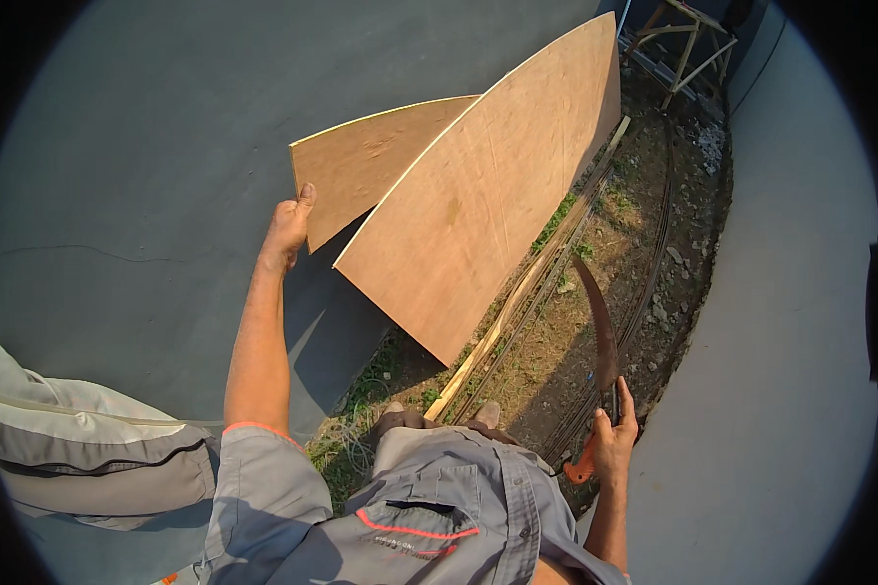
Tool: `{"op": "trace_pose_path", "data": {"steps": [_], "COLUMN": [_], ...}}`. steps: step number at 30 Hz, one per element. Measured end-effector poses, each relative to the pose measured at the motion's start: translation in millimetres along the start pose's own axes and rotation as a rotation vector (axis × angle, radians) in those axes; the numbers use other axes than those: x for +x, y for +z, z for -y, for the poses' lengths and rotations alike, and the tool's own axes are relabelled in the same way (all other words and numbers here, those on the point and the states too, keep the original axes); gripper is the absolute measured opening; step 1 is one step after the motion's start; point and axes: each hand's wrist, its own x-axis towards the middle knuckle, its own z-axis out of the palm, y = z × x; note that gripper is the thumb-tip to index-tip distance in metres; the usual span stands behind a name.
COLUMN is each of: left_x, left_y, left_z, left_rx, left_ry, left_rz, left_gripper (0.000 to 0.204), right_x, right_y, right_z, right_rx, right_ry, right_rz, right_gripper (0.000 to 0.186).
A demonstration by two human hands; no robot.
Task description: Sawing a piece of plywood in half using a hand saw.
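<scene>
My left hand (288, 226) is closed on the left edge of a smaller plywood sheet (376, 151), thumb pointing up along it. That sheet lies partly behind a larger plywood sheet (488, 185), which leans at a slant in front of the grey wall. Down at the right, my right hand (615, 444) grips a pruning saw (600, 327) by its orange handle (580, 463). The saw's curved, rusty brown blade points up and away from me, apart from both sheets. My right index finger lies stretched toward the blade's base.
A grey wall (137, 175) stands at left, a pale wall (790, 322) at right. Long wooden strips (502, 322) and thin rods (644, 302) lie on the rough ground between. A wooden frame (688, 49) stands at the far end. A grey-white jacket (88, 429) hangs at lower left.
</scene>
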Motion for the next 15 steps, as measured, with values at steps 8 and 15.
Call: {"op": "trace_pose_path", "data": {"steps": [8, 15], "left_x": [-16.6, -24.1], "left_y": [0.6, -0.4], "left_z": [-14.5, -24.9], "left_rx": [-0.019, 0.088], "left_ry": [0.019, -0.025], "left_rz": [0.037, 0.122], "left_gripper": [0.077, 0.078], "right_x": [7.5, 12.5], "right_y": [55.0, 94.5], "right_z": [51.5, 81.6], "right_rx": [-0.225, -0.480], "right_ry": [-0.314, -0.470], "right_rz": [0.415, 0.691], "right_gripper": [0.065, 0.064]}}
